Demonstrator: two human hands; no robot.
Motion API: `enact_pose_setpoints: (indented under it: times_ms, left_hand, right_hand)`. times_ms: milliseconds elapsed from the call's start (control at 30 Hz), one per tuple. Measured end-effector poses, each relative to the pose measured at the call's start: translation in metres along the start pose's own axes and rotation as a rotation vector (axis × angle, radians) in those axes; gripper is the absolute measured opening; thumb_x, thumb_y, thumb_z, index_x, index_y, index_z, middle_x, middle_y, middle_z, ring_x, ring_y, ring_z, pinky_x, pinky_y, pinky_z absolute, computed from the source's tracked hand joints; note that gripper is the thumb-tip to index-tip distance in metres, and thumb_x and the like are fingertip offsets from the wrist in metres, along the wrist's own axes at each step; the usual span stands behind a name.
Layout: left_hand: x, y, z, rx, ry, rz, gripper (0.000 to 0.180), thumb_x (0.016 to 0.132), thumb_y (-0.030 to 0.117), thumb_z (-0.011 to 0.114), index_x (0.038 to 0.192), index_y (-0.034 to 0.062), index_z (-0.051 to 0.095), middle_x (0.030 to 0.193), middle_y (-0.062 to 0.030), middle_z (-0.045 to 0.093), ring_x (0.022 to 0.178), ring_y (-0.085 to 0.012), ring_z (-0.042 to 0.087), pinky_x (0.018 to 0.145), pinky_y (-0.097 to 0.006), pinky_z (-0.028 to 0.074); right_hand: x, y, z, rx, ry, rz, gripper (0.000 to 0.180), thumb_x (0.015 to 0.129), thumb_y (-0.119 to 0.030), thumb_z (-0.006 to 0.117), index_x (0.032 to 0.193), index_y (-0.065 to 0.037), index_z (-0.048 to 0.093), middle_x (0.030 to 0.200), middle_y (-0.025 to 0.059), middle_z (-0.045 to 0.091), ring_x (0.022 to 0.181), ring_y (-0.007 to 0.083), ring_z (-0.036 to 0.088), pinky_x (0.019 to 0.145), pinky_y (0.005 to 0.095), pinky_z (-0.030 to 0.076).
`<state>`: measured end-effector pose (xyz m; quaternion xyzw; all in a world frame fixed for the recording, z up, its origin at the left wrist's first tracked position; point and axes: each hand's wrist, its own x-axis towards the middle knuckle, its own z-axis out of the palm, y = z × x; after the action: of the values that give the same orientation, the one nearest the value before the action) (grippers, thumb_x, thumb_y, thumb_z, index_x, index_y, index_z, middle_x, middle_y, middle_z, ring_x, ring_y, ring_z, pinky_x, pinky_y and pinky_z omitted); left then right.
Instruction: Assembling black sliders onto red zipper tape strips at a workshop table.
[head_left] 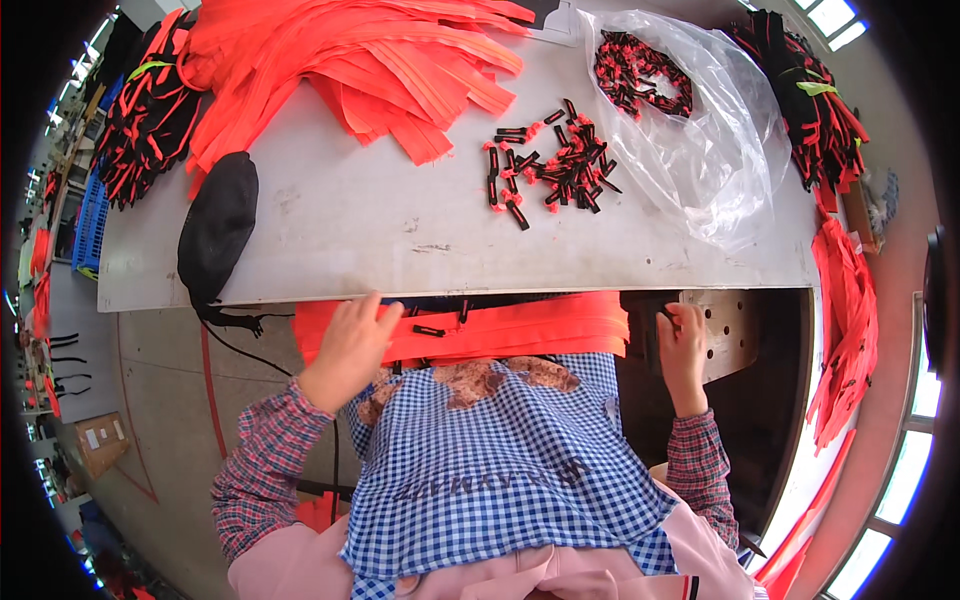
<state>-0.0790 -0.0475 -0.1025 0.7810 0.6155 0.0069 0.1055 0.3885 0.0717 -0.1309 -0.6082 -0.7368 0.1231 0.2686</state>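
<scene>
A stack of bright orange zipper strips [520, 326] lies across my lap, under the table's front edge. My left hand [345, 345] rests over the left end of the stack, fingers apart, with a small blue bit beside its fingertips. On the strips lies a black zipper pull [429, 330], and another stands near the table edge. My right hand [683, 350] is just past the stack's right end, beside a perforated metal plate [730, 335]. Its fingers are curled, with something small and dark at their tips that I cannot make out.
On the white table [350, 230] lie a big heap of orange zipper strips [350, 60], a pile of black pulls [570, 165], a clear plastic bag [730, 170] of more pulls, and a black pouch [218, 225]. Black-and-orange bundles [150, 110] sit at the far corners.
</scene>
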Motion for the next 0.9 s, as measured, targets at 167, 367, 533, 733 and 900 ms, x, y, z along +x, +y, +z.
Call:
enact_pose_setpoints:
  times_ms: [167,367,533,733,900]
  left_hand:
    - [0.004,0.011,0.009,0.168,0.051,0.098,0.046,0.079,0.008,0.071,0.123,-0.0015,0.061,0.136,-0.0275,0.048,0.118,-0.0401,0.052,0.101,-0.045,0.043]
    - [0.017,0.007,-0.029,-0.163,0.034,0.094,0.043,0.082,0.012,0.072,0.121,-0.0019,0.062,0.137,-0.0235,0.051,0.124,-0.0379,0.051,0.104,-0.045,0.042]
    - [0.04,-0.022,-0.051,-0.111,0.05,0.077,0.042,0.083,0.012,0.071,0.122,-0.0001,0.061,0.133,-0.0211,0.054,0.123,-0.0378,0.051,0.105,-0.045,0.041]
    - [0.106,-0.113,-0.068,-0.007,0.359,-0.004,0.044,0.081,0.012,0.071,0.122,-0.0009,0.059,0.128,-0.0226,0.057,0.121,-0.0381,0.052,0.104,-0.047,0.04]
    - [0.204,-0.232,-0.089,-0.012,0.639,-0.283,0.048,0.087,0.016,0.069,0.128,-0.0038,0.053,0.127,-0.0243,0.058,0.119,-0.0415,0.054,0.101,-0.047,0.044]
  right_hand:
    - [0.042,-0.069,0.036,0.176,-0.065,-0.224,0.019,0.086,-0.004,0.068,0.105,-0.004,0.065,0.107,0.0138,0.063,0.099,0.0341,0.061,0.085,0.0406,0.05]
    - [0.113,-0.144,0.117,0.02,-0.153,-0.802,0.03,0.088,-0.018,0.067,0.118,-0.011,0.064,0.126,0.0055,0.062,0.128,0.0324,0.047,0.106,0.0511,0.039]
    - [0.16,-0.145,0.153,-0.125,-0.241,-0.918,0.028,0.085,-0.014,0.059,0.111,-0.013,0.068,0.122,0.001,0.065,0.13,0.0297,0.047,0.111,0.0528,0.032]
    - [0.171,-0.117,0.135,-0.034,-0.112,-0.755,0.021,0.09,-0.014,0.063,0.11,-0.01,0.068,0.118,0.0048,0.066,0.123,0.0312,0.052,0.108,0.0497,0.035]
    - [0.147,-0.122,0.116,0.123,-0.097,-0.648,0.023,0.087,-0.009,0.067,0.11,-0.008,0.067,0.114,0.0084,0.067,0.119,0.0335,0.055,0.102,0.0465,0.043]
